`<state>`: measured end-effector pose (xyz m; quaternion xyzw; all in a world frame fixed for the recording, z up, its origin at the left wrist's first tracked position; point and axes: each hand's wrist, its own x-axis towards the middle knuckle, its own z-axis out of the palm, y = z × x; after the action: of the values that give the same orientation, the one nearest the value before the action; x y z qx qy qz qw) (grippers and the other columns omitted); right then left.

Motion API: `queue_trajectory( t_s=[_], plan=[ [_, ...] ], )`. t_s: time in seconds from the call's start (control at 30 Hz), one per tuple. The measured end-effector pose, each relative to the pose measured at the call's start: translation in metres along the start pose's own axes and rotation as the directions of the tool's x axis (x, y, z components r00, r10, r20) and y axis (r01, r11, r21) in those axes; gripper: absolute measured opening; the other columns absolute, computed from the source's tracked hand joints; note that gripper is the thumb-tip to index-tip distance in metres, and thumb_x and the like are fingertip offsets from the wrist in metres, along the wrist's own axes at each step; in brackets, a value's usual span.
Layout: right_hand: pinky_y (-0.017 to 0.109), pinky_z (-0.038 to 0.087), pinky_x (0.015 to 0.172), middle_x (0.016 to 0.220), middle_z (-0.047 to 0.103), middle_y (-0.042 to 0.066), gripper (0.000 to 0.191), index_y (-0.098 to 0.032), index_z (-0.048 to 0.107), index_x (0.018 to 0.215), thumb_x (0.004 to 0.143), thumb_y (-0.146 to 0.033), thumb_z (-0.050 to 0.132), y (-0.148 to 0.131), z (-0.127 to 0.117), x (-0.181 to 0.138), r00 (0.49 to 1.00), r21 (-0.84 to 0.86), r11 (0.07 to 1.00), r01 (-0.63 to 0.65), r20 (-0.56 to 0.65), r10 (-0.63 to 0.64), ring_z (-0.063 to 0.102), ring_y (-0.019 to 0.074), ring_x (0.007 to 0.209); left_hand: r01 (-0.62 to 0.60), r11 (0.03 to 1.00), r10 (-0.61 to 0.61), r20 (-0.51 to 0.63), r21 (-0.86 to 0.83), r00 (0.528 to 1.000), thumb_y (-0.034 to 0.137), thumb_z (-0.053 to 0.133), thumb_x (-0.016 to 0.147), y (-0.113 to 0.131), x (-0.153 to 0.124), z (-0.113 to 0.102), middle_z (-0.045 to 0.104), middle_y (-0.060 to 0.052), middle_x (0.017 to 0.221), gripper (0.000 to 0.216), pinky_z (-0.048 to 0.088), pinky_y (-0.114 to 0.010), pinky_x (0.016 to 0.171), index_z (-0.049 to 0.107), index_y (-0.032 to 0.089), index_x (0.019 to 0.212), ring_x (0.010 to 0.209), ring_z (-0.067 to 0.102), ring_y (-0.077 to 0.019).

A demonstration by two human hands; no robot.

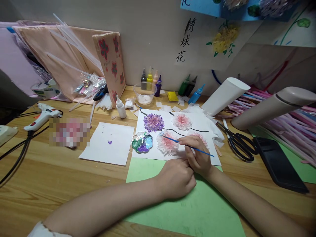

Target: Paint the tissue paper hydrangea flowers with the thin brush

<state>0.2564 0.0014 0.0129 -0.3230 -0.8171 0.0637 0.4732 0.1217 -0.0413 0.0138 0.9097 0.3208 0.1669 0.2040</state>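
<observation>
Centrally, the right hand (197,156) pinches a thin blue-handled paintbrush (187,145) between closed fingers, the brush slanting up to the left so that its tip touches a pink tissue-paper flower (168,144) on the white artwork sheet (197,123). The left hand (176,177) is curled into a loose fist, empty as far as can be seen, resting on the green paper (185,204) and touching the right hand at the knuckles.

On the same white sheet lie a purple-painted flower (153,122) and a second pink flower (182,121), joined by black painted stems. A flower-shaped paint palette (142,142) with blue, green and purple wells overlaps the sheet's left edge. A separate white sheet (108,143) to the left bears one small purple dab.

Along the wall stand paint bottles (151,79) in grey, yellow, peach and purple, behind a clear bowl (144,93); green and blue bottles (190,88) lie further right. Black scissors (238,141) and a dark phone (278,163) rest at the right, a white glue gun (43,117) at the left.

Handwritten Chinese characters (186,41) on the wall poster read 绣球花.
</observation>
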Motion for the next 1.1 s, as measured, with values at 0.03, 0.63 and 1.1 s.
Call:
queue_trajectory(
  t_s=[0.03,0.63,1.1],
  plan=[
    [0.037,0.049,0.076,0.091,0.068,0.005,0.028,-0.023,0.055,0.106,0.085,-0.008,0.045,-0.0001,0.0,0.0001,1.0,-0.001,1.0,0.002,-0.008,-0.002,0.06,0.0203,0.089,-0.002,1.0,0.002,-0.001,0.001,1.0,0.02,0.047,0.085,0.0001,0.0,-0.0001,0.068,-0.008,0.079,0.023,0.048,-0.031,0.069,0.068,0.012,0.08,0.076,0.062,-0.0198],
    [0.038,0.05,0.074,0.091,0.069,0.005,0.026,-0.025,0.056,0.107,0.087,-0.013,0.044,0.0003,-0.0009,0.0001,0.999,0.009,1.0,0.005,0.034,-0.006,0.062,0.0208,0.086,-0.007,1.0,0.007,-0.02,0.024,1.0,0.021,0.047,0.085,-0.0004,-0.0003,0.0012,0.067,-0.008,0.075,0.024,0.048,-0.032,0.066,0.067,0.012,0.075,0.073,0.062,-0.0204],
    [0.038,0.05,0.075,0.092,0.07,0.005,0.025,-0.025,0.056,0.108,0.088,-0.015,0.044,0.0004,-0.0005,-0.0003,1.0,0.014,1.0,0.014,0.016,-0.014,0.063,0.021,0.087,-0.005,1.0,0.005,-0.018,0.02,1.0,0.021,0.048,0.084,0.0002,-0.0001,-0.0005,0.067,-0.008,0.076,0.023,0.048,-0.032,0.065,0.067,0.013,0.075,0.074,0.062,-0.0205]
  ],
)
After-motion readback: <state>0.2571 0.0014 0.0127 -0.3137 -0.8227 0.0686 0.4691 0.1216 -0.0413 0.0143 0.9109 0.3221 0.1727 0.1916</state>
